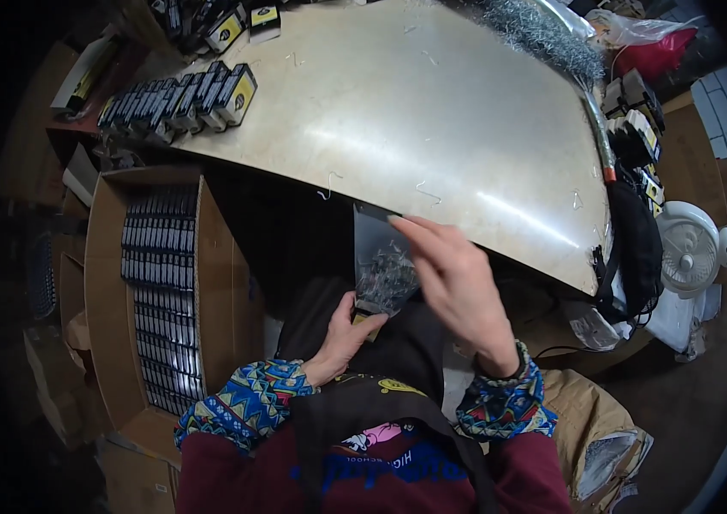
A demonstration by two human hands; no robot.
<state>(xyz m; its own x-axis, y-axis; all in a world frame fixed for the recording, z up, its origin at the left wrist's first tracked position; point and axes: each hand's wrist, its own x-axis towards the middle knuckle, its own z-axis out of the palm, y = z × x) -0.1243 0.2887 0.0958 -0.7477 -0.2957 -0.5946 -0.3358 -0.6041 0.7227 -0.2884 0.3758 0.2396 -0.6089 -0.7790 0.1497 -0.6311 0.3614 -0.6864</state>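
Observation:
A clear plastic bag of small metal wire pieces is upright over my lap, just below the table edge. My left hand is closed around the bag's lower end, thumb and fingers on either side. Under that grip, part of a small yellow and dark thing shows, mostly hidden by my fingers. My right hand is up at the bag's top right side, fingers together and bent over its edge. Its thumb is largely hidden. Close by on the table edge lie bent wire hooks.
A metal-topped table spans the far side. A row of small black and yellow boxes stands at its left; a heap of wire hooks lies far right. An open carton of packed boxes stands left, a white fan right.

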